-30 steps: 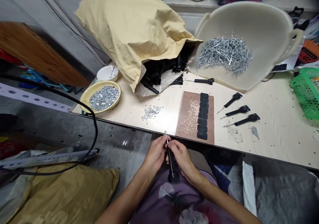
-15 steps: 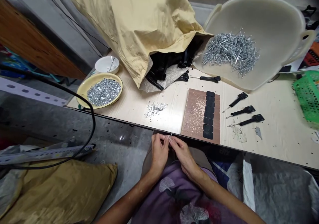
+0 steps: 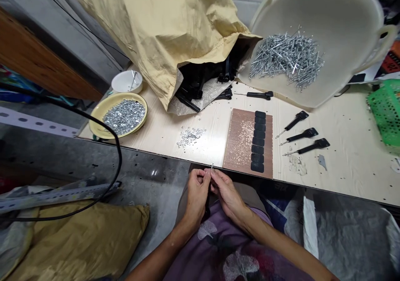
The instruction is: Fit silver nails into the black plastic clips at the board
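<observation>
From the head camera, my one view, I have the piece (image 3: 208, 198) between the two hands, over the lap (image 3: 249, 195) and just off the near edge of the tabletop (image 3: 353, 168). Its metal rod (image 3: 212, 166) points up and away; the black body hangs below, mostly hidden by the fingers.

I judge it light and stiff, hardly fragile. The rod looks thin and smooth, so I'd expect it to roll or slip in a loose pinch; the broader body should give the surer hold, with fingertips on the rod only for fine work. Three pieces like it (image 3: 302, 134) lie on the tabletop to the right and show the same build: slim rod, wide flat end.

The left hand (image 3: 196, 193) is curled, thumb and forefinger pinching the piece near the rod. The right hand (image 3: 227, 195) meets it there, its thumb and forefinger closed on the rod as well; whether anything small sits between those tips, I can't tell. The forearms angle inward from either side, the wrists low and apart, the fingertips together. The small rings (image 3: 191, 136) lie on the tabletop beyond the left hand, touched by neither.
</observation>
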The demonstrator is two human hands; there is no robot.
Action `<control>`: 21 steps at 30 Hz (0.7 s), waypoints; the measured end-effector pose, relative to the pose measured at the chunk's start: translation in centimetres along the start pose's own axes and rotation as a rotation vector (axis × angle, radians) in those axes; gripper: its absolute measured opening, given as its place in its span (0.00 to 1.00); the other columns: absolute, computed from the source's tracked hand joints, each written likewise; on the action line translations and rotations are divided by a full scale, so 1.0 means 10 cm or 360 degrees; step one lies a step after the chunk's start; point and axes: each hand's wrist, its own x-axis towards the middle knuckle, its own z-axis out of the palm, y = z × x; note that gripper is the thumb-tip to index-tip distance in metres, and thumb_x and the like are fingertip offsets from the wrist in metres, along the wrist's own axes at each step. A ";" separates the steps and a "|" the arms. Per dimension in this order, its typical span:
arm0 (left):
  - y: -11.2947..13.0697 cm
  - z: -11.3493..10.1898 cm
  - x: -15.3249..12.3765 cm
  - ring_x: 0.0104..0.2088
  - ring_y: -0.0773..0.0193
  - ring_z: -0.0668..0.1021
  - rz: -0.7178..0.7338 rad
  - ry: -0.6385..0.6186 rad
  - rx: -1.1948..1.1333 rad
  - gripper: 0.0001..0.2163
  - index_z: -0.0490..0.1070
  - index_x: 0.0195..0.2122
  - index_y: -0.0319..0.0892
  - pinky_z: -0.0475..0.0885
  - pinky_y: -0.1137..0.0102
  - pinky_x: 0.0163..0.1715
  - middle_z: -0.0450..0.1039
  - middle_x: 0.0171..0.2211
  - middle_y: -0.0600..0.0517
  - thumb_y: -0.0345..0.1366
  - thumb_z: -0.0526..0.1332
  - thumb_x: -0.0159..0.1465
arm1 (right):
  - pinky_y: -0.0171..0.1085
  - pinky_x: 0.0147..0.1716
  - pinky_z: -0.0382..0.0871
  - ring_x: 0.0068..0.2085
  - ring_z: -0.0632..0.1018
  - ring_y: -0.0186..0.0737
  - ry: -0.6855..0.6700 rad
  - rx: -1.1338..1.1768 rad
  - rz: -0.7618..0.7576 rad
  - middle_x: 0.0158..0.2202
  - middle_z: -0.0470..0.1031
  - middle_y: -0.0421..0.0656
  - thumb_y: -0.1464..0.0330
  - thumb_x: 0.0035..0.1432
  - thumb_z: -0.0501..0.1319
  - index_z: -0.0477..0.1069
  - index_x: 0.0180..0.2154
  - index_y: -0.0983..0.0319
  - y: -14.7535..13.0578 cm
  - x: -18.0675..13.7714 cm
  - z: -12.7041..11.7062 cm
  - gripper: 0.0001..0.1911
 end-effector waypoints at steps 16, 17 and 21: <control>0.12 0.03 -0.14 0.13 0.77 0.58 -0.0281 -0.0372 -0.0159 0.19 0.61 0.25 0.41 0.52 0.79 0.12 0.57 0.17 0.60 0.52 0.61 0.56 | 0.30 0.10 0.57 0.12 0.64 0.30 0.0013 0.0072 0.0082 0.13 0.59 0.31 0.47 0.49 0.62 0.70 0.36 0.63 0.01 0.04 -0.02 0.26; 0.12 0.04 -0.14 0.13 0.77 0.56 -0.0317 -0.0380 -0.0156 0.19 0.60 0.25 0.41 0.50 0.79 0.12 0.56 0.16 0.61 0.53 0.60 0.56 | 0.30 0.11 0.56 0.13 0.64 0.30 0.0022 0.0061 0.0061 0.13 0.60 0.32 0.47 0.49 0.62 0.70 0.34 0.64 0.02 0.05 -0.01 0.25; 0.05 -0.01 -0.14 0.13 0.78 0.50 -0.0434 -0.0418 -0.0168 0.20 0.58 0.26 0.42 0.44 0.80 0.12 0.52 0.16 0.63 0.54 0.60 0.56 | 0.31 0.22 0.60 0.22 0.65 0.29 0.0073 0.0045 -0.0176 0.19 0.65 0.37 0.51 0.51 0.63 0.66 0.23 0.63 0.13 0.07 -0.03 0.22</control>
